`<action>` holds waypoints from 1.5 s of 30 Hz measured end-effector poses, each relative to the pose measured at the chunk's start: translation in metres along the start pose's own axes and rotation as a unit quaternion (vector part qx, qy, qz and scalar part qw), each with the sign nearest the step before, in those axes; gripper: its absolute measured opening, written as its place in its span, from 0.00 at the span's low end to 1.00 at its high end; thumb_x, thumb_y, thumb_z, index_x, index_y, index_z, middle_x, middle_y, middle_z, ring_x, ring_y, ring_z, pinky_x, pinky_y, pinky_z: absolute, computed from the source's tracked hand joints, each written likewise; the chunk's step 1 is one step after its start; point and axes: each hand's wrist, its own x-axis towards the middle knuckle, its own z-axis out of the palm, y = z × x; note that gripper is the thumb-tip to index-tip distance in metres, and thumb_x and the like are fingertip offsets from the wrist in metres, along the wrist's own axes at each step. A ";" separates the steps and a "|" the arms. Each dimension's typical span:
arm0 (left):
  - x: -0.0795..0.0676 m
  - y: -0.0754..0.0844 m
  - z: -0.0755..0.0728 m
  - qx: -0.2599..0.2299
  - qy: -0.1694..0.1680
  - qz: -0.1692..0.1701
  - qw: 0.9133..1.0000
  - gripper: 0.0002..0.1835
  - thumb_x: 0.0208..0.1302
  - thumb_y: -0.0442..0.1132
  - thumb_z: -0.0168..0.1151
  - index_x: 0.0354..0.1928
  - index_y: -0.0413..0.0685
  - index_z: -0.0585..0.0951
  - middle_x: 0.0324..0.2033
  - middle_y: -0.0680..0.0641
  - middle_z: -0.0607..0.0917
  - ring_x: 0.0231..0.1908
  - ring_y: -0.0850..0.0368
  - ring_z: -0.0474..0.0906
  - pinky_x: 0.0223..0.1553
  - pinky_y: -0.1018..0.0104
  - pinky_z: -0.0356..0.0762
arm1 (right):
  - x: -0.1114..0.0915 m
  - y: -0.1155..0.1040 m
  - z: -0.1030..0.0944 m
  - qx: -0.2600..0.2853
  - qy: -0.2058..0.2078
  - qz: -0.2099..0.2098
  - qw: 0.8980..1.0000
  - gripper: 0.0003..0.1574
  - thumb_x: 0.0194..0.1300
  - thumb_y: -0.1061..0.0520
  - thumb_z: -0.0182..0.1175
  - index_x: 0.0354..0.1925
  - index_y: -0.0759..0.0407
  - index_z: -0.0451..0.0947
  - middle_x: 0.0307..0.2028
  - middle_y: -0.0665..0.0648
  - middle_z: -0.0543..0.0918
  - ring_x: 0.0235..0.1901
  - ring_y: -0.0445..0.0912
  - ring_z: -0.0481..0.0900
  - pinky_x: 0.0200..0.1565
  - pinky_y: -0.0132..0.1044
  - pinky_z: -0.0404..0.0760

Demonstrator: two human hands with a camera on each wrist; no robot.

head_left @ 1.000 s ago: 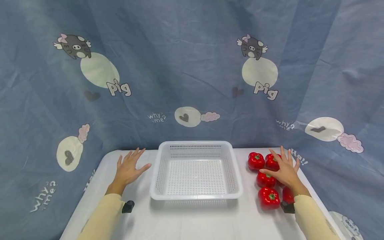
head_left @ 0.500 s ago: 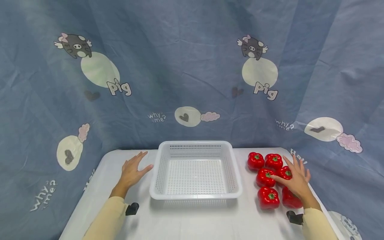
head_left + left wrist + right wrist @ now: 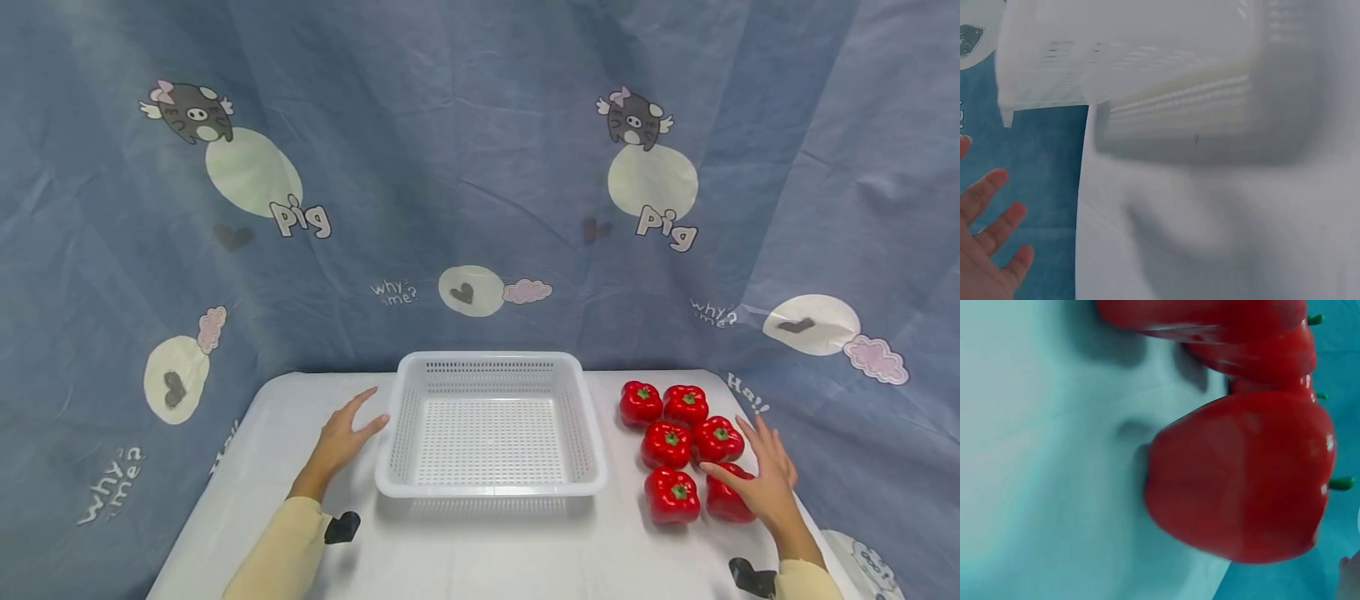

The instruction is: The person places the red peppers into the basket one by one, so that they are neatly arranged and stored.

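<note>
Several red bell peppers (image 3: 666, 444) with green stems stand in a cluster on the right of the white table. Over the nearest right one, a bell pepper (image 3: 724, 497), my right hand (image 3: 768, 483) hovers with fingers spread and holds nothing. That bell pepper (image 3: 1241, 478) fills the middle of the right wrist view, and only a bit of the hand shows at the edge there. Left of the white plastic basket (image 3: 489, 492), my left hand (image 3: 339, 437) is held with thumb and fingers apart. In the left wrist view its fingers (image 3: 1000, 228) are straight and grasp nothing.
The perforated basket stands at the middle of the table (image 3: 487, 550), with no objects inside. Behind the table hangs a blue curtain (image 3: 480, 183) printed with pigs and clouds. Each wrist carries a black camera mount (image 3: 342, 527).
My right hand has moved right and nearer, off the back peppers to above the front right one. My left hand has shifted slightly right and nearer, towards the basket.
</note>
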 end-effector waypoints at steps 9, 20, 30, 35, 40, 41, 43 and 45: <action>-0.004 -0.003 0.013 -0.068 -0.013 -0.017 0.997 0.37 0.68 0.56 0.55 0.73 0.49 0.58 0.69 0.34 0.62 0.67 0.32 0.56 0.63 0.33 0.57 | -0.013 0.010 0.003 0.029 0.004 0.058 0.998 0.65 0.54 0.44 0.69 0.76 0.57 0.40 0.74 0.70 0.34 0.71 0.68 0.26 0.60 0.75 0.26; -0.006 -0.007 0.025 -0.139 -0.008 -0.059 0.988 0.34 0.69 0.53 0.54 0.71 0.48 0.61 0.64 0.35 0.70 0.62 0.38 0.67 0.63 0.36 0.60 | -0.022 0.012 0.010 0.082 0.000 0.161 0.984 0.66 0.57 0.45 0.69 0.77 0.51 0.35 0.75 0.66 0.32 0.72 0.66 0.30 0.59 0.76 0.50; -0.009 -0.007 0.030 -0.202 -0.009 -0.068 0.977 0.30 0.69 0.48 0.55 0.69 0.42 0.65 0.62 0.32 0.69 0.62 0.37 0.65 0.63 0.40 0.62 | -0.020 0.048 0.027 0.141 0.014 0.207 0.968 0.71 0.52 0.37 0.70 0.77 0.43 0.33 0.75 0.64 0.33 0.72 0.66 0.32 0.61 0.74 0.48; -0.010 -0.006 0.035 -0.214 -0.002 -0.075 0.974 0.31 0.68 0.50 0.54 0.67 0.37 0.66 0.61 0.32 0.70 0.62 0.38 0.66 0.60 0.45 0.67 | -0.020 0.070 0.034 0.168 0.022 0.201 0.965 0.69 0.54 0.36 0.69 0.76 0.39 0.32 0.76 0.61 0.37 0.73 0.63 0.34 0.66 0.68 0.45; -0.011 -0.006 0.037 -0.210 0.004 -0.088 0.974 0.35 0.68 0.56 0.53 0.66 0.37 0.68 0.61 0.35 0.73 0.60 0.42 0.69 0.55 0.54 0.74 | -0.029 0.046 0.029 0.186 0.010 0.192 0.964 0.69 0.56 0.40 0.69 0.77 0.46 0.31 0.75 0.63 0.39 0.72 0.64 0.37 0.66 0.67 0.49; -0.011 -0.006 0.037 -0.215 0.003 -0.089 0.972 0.35 0.68 0.56 0.53 0.66 0.37 0.68 0.61 0.35 0.73 0.59 0.42 0.70 0.55 0.55 0.74 | -0.031 0.040 0.027 0.189 0.009 0.193 0.963 0.69 0.56 0.41 0.69 0.77 0.47 0.31 0.75 0.63 0.39 0.72 0.63 0.38 0.66 0.67 0.49; -0.011 -0.006 0.037 -0.231 0.003 -0.092 0.969 0.33 0.69 0.53 0.53 0.65 0.35 0.68 0.60 0.35 0.74 0.57 0.42 0.72 0.56 0.54 0.73 | -0.034 0.032 0.025 0.191 0.008 0.197 0.961 0.68 0.57 0.42 0.69 0.77 0.48 0.32 0.75 0.64 0.40 0.72 0.63 0.40 0.66 0.65 0.51; -0.011 -0.006 0.036 -0.249 0.000 -0.089 0.964 0.30 0.70 0.48 0.52 0.65 0.32 0.68 0.60 0.33 0.74 0.55 0.41 0.73 0.57 0.50 0.72 | -0.036 0.026 0.023 0.197 0.005 0.203 0.959 0.68 0.57 0.43 0.69 0.77 0.48 0.32 0.75 0.64 0.41 0.72 0.63 0.40 0.66 0.65 0.51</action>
